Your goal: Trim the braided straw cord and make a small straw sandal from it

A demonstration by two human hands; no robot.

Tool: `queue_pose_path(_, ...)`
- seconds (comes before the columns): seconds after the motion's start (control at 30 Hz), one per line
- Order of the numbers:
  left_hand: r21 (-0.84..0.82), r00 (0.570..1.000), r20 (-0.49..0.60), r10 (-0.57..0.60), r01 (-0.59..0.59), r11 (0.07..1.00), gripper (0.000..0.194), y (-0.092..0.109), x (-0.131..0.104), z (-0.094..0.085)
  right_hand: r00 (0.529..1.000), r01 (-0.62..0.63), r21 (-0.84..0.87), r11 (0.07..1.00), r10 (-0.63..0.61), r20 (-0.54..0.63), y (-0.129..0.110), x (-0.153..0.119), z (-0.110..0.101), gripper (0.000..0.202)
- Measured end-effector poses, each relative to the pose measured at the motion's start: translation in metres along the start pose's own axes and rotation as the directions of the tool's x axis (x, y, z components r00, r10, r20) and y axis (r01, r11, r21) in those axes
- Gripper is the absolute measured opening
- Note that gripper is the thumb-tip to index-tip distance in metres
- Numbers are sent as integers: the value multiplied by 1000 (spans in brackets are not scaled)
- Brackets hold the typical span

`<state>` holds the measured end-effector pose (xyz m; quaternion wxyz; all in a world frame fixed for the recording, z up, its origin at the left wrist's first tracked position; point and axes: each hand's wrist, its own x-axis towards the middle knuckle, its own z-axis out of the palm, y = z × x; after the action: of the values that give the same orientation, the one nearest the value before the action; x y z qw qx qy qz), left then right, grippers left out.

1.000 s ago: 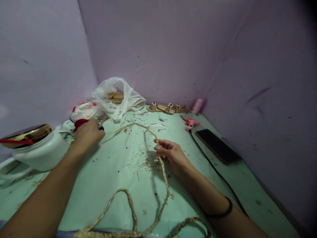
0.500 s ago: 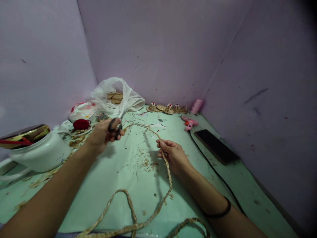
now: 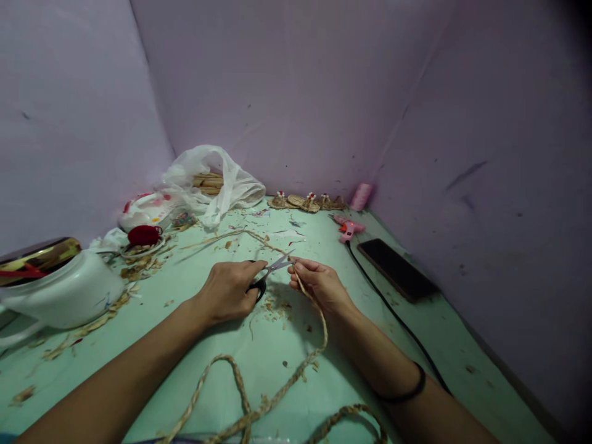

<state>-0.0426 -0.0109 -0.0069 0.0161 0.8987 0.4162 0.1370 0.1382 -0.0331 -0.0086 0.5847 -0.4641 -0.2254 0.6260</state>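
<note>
Black-handled scissors (image 3: 274,267) are gripped in my left hand (image 3: 231,291), their blades parted and pointing right at the cord by my right fingertips. My right hand (image 3: 324,285) pinches the braided straw cord (image 3: 322,327) between thumb and fingers. From that pinch the cord's thin end runs up and left across the table, while the thicker part curves down toward me and loops at the near edge. Whether the blades touch the cord is too small to tell.
On the green table (image 3: 185,357), a white pot (image 3: 69,299) stands left, with a plastic bag (image 3: 231,185) behind. Small woven pieces (image 3: 311,202) and a pink spool (image 3: 361,197) line the back. A pink glue gun (image 3: 349,228) and a phone (image 3: 396,269) lie right; straw scraps are scattered.
My left hand has moved right and toward me, bringing the scissors, now with blades apart, to the cord beside my right hand. My right hand still pinches the cord. The view has shifted slightly.
</note>
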Motion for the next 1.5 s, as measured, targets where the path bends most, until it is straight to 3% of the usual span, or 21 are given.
queue_pose_path(0.83, 115, 998, 60, 32, -39, 993, 54, 5, -2, 2, 986, 161, -135, 978, -155, 55, 7, -7, 5, 23)
queue_pose_path(1.03, 132, 997, 71, 17, -26, 991, 55, 7, -2, 4, 987, 157, -146, 977, -148, 65, 6, -10, 7, 20)
queue_pose_path(1.27, 43, 997, 72, 18, -21, 999, 53, 7, -2, 2, 992, 125, -99, 987, -121, 46, 3, -12, 10, 18)
queue_pose_path(1.4, -56, 995, 94, -16, 21, 998, 46, 5, 0, 0, 995, 99, -51, 994, -98, 17, 2, -11, 9, 22)
queue_pose_path(1.5, -87, 985, -1, -175, 175, 981, 44, -2, 3, -4, 996, 89, -28, 996, -89, -19, 2, -10, 8, 25)
